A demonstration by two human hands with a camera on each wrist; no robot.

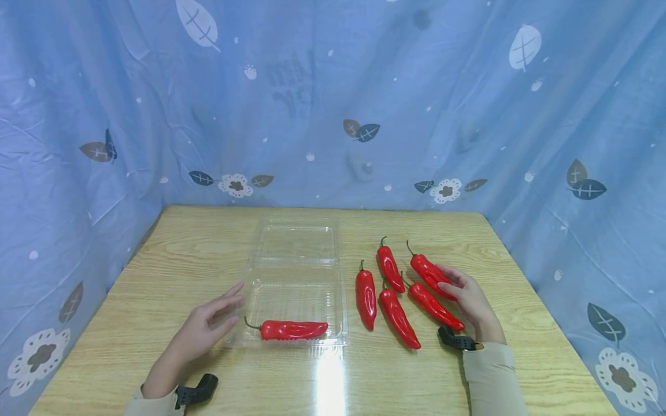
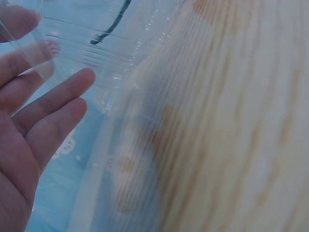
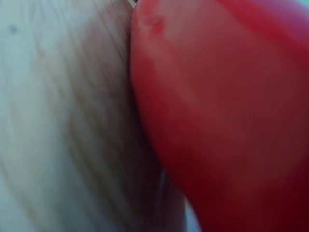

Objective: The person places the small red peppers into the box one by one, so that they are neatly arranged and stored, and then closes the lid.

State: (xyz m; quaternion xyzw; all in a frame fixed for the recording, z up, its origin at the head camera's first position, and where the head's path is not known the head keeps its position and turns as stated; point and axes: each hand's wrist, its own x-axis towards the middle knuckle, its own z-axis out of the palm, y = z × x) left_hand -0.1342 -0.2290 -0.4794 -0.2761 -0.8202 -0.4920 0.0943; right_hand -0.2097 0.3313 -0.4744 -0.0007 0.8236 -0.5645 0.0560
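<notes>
At the left edge of an opened clear plastic clamshell box (image 1: 338, 289), my left hand (image 1: 210, 323) is held with its fingers loosely extended. In the left wrist view those fingers (image 2: 58, 99) are spread beside the clear wall and hold nothing. One red chili pepper (image 1: 293, 330) lies crosswise along the box's near side, its dark stem pointing left. My right hand (image 1: 470, 297) pinches the rightmost far red chili pepper (image 1: 428, 270) between thumb and fingers near its lower end. A red pepper (image 3: 227, 106) fills much of the right wrist view, blurred, with no fingers showing.
Several more red peppers lie right of the box: one nearest it (image 1: 366, 297), one behind (image 1: 390, 268), one in front (image 1: 398, 318), and one beside my right hand (image 1: 434, 306). The box lid (image 1: 296, 240) lies folded back. A blue curtain (image 1: 312, 104) surrounds the wooden table (image 1: 208, 237).
</notes>
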